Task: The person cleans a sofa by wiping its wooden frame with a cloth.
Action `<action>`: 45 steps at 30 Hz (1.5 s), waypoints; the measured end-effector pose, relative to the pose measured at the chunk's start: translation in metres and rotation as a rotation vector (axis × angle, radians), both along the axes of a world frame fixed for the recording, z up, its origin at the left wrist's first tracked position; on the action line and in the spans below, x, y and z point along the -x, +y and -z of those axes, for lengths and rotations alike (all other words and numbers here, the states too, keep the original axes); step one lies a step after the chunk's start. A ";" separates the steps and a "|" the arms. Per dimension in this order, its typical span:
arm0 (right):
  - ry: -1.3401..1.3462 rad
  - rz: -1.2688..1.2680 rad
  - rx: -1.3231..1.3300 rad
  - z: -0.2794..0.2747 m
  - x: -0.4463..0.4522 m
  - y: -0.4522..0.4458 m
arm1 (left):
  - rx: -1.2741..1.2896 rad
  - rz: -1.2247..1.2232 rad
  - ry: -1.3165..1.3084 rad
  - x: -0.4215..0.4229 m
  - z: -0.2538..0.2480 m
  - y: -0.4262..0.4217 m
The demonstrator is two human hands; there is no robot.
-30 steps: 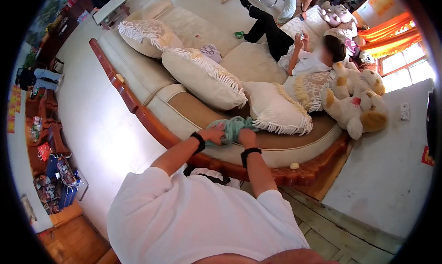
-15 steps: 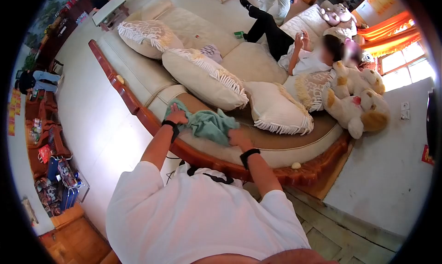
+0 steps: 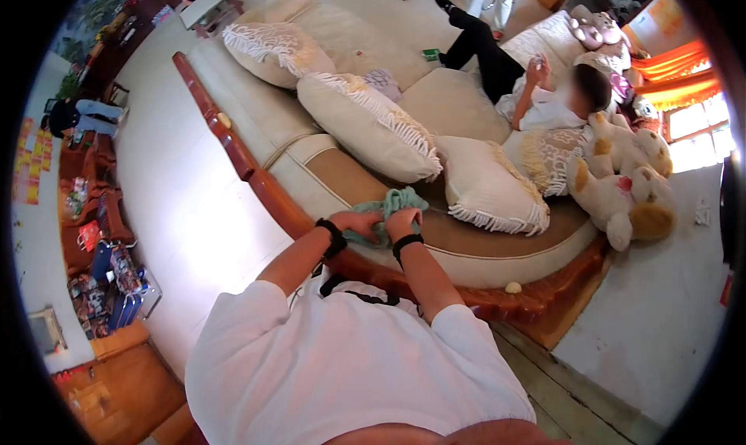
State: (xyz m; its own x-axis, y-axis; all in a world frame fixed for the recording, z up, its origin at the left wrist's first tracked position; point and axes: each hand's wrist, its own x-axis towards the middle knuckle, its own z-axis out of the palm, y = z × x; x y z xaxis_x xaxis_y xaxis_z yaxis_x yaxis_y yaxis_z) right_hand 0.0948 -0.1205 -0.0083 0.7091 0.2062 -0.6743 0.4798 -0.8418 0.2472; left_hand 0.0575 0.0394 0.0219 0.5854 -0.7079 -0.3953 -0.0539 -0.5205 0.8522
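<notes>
A green cloth lies bunched on the back of a beige and brown sofa, near its wooden edge. My left hand is closed on the left part of the cloth. Close beside it, my right hand grips the right part, fingers wrapped in the fabric. Black bands circle both wrists. Just beyond the hands sit a long fringed cushion and a square fringed cushion.
A person in a white top reclines on the sofa. Plush bears lean at the right by the wall. The carved wooden rim curves between my body and the upholstery. Other people are farther back.
The cloth was spread out between my separated hands half a second ago; now it is bunched and my hands are close together. The whole view has shifted slightly.
</notes>
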 end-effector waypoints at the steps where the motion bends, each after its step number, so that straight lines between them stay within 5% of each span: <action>1: -0.082 -0.043 -0.156 0.004 0.003 0.016 | 0.054 -0.060 0.059 0.007 -0.008 0.024; 6: -0.006 -0.434 -0.855 -0.036 0.025 0.084 | -0.506 -0.271 0.036 0.053 -0.048 0.098; 7: -0.002 -0.434 -0.861 -0.031 0.028 0.085 | -0.485 -0.301 -0.171 0.061 -0.060 0.095; 9: -0.016 -0.380 -1.023 -0.019 0.041 0.083 | -0.514 -0.258 -0.153 0.059 -0.055 0.090; 11: 0.117 -0.398 -0.964 0.005 0.031 0.065 | -0.510 -0.213 -0.151 0.047 -0.037 0.070; 16: 0.646 -0.168 -0.449 -0.006 0.018 -0.048 | 0.015 0.191 0.126 0.025 -0.009 -0.026; 20: 0.643 0.079 -0.088 -0.048 0.030 -0.130 | 0.181 0.274 0.287 0.052 0.061 -0.119; 21: 0.640 0.088 -0.071 -0.051 0.035 -0.140 | 0.199 0.280 0.283 0.052 0.038 -0.116; 23: 0.636 0.186 -0.158 -0.046 0.041 -0.148 | 0.073 0.285 0.263 0.043 -0.044 -0.093; 24: 0.629 0.182 -0.148 -0.047 0.043 -0.145 | 0.082 0.280 0.255 0.038 -0.049 -0.083; 27: 0.881 0.236 -0.864 -0.022 0.051 -0.122 | 0.077 0.364 0.168 0.035 -0.039 -0.035; 28: 0.888 0.218 -0.862 -0.021 0.055 -0.100 | 0.109 0.343 0.137 0.036 -0.014 -0.016; 30: 0.870 0.172 -0.989 -0.023 0.064 -0.045 | 0.072 0.244 0.054 0.041 -0.021 0.043; 33: 0.635 0.046 -0.688 -0.032 0.079 0.034 | -0.141 0.102 -0.133 0.054 -0.041 0.127; 35: 0.398 -0.063 -0.597 -0.052 0.091 0.077 | -0.227 -0.118 0.024 0.062 -0.074 0.160; 38: 0.247 -0.019 -0.541 -0.080 0.108 0.089 | 0.001 -0.465 0.182 0.080 -0.097 0.178; 41: 0.130 0.026 -0.646 -0.099 0.118 0.063 | 0.103 -0.427 0.000 0.097 -0.075 0.152; 42: 0.105 0.029 -0.718 -0.105 0.122 0.048 | -0.226 -0.240 -0.273 0.098 -0.065 0.135; 43: 0.098 0.037 -0.736 -0.110 0.127 0.034 | -0.256 -0.174 -0.402 0.103 -0.048 0.119; 45: 0.062 -0.021 -0.612 -0.114 0.140 0.004 | -0.335 -0.045 -0.275 0.095 -0.055 0.073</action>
